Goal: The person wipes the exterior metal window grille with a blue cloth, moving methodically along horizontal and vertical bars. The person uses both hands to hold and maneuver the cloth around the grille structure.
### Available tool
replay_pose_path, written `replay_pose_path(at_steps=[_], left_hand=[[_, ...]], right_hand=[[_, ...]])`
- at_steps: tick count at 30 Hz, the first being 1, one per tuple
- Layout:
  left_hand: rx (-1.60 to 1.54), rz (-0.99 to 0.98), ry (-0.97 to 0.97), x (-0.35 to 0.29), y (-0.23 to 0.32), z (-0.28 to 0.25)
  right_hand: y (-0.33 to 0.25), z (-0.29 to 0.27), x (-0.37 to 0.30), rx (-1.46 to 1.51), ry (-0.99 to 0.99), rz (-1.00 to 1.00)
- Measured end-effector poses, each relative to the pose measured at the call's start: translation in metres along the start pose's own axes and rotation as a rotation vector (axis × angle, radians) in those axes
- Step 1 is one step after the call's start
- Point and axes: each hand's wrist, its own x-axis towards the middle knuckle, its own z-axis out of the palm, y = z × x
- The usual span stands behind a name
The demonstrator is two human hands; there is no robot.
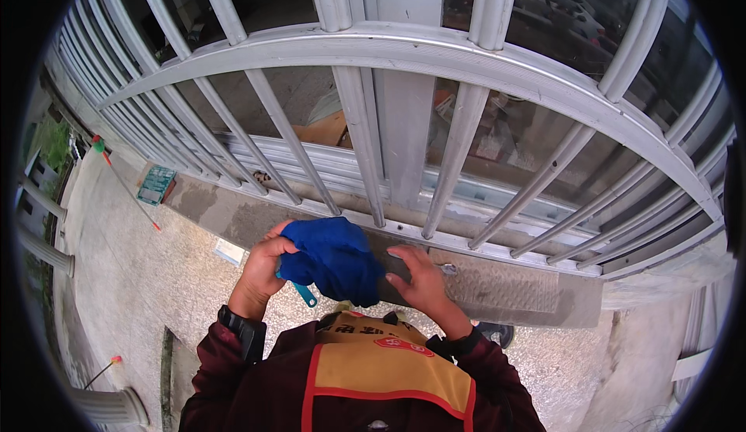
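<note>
A bunched blue cloth is gripped at its left side by my left hand, fingers closed on it. Below the cloth a teal handle sticks out near that hand; the rest of its tool is hidden. To the right of the cloth, my right hand has its thumb and fingers apart. A dark grey patch lies between the right fingertips and the cloth, and I cannot tell whether it is an object or the ledge. Both hands are in front of the metal window bars.
A grey ledge runs under the bars, with a textured mat-like strip on it. A teal and red packet lies at its left end, and a small white item nearer. A thin red-tipped rod stands at the far left, near white columns.
</note>
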Motion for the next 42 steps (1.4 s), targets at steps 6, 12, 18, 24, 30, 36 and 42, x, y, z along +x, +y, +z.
replay_pose_path(at_steps=[6, 12, 18, 24, 30, 36, 42], left_hand=[[0.112, 0.057, -0.072, -0.019, 0.031, 0.021], [0.285, 0.225, 0.023, -0.018, 0.071, 0.005], [0.391, 0.204, 0.037, -0.011, 0.076, -0.041], [0.424, 0.052, -0.195, 0.003, 0.082, -0.076], [0.531, -0.049, -0.500, 0.017, 0.078, -0.089], [0.716, -0.271, -0.605, 0.026, 0.059, -0.096], [0.602, -0.120, -0.486, 0.032, 0.072, -0.110]], right_hand=[[-0.034, 0.034, 0.020, 0.234, -0.323, 0.124], [-0.041, 0.020, 0.016, 0.268, -0.268, 0.095], [-0.065, -0.025, 0.000, 0.055, -0.207, -0.016], [-0.123, -0.039, -0.012, 0.852, -0.244, 0.061], [-0.162, 0.030, -0.011, 1.745, 0.085, -0.191], [-0.200, 0.055, 0.003, 1.731, 0.464, -0.089], [-0.225, 0.045, -0.026, 1.499, 0.449, 0.004]])
